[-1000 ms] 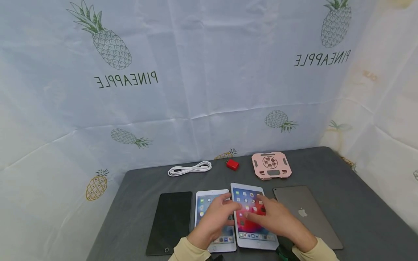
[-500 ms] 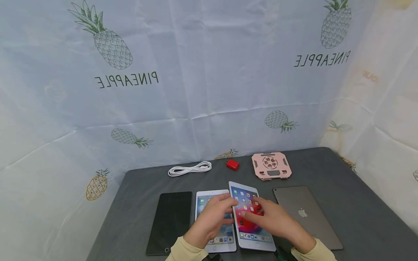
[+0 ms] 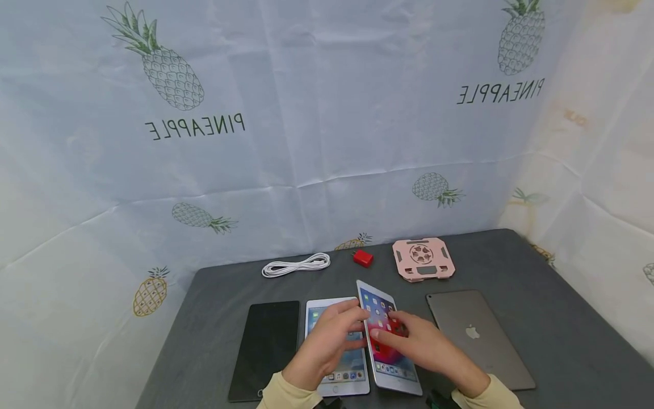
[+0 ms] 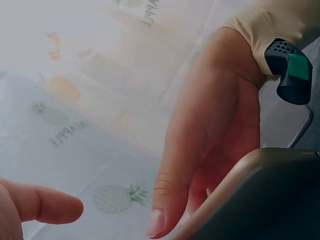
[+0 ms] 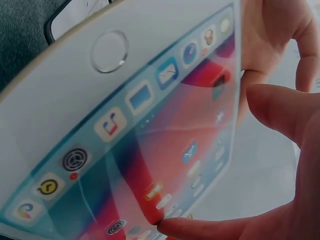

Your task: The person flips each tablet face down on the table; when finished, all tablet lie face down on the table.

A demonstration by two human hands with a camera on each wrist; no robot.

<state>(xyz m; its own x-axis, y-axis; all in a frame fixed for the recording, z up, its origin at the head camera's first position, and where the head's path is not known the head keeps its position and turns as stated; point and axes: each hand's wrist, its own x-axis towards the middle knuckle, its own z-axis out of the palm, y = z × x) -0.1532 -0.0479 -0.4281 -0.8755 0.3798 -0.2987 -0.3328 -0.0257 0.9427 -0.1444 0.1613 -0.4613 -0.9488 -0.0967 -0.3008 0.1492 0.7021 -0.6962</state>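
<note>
A white-framed tablet (image 3: 390, 369) with a lit screen of app icons is tilted, its left side raised off the table. My left hand (image 3: 327, 346) is at that raised edge, fingers bent against it and partly hidden behind it. In the left wrist view the tablet's dark back (image 4: 270, 200) shows at lower right. My right hand (image 3: 424, 341) reaches over the screen; in the right wrist view a fingertip (image 5: 167, 226) touches the glass, and the thumb (image 5: 265, 102) is close to the tablet's edge. Beneath my left hand lies a second lit white tablet (image 3: 334, 389).
A black tablet (image 3: 268, 341) lies face up on the left. On the right rests a grey tablet (image 3: 475, 335), back up. Along the far side are a coiled white cable (image 3: 296, 265), a red charger plug (image 3: 363, 258) and a pink stand (image 3: 424, 260). A pineapple-print cloth (image 3: 306, 142) hangs behind.
The tablet between my hands has tilted more steeply, its left edge rising and its right edge shifting left. My right hand has moved slightly left with it.
</note>
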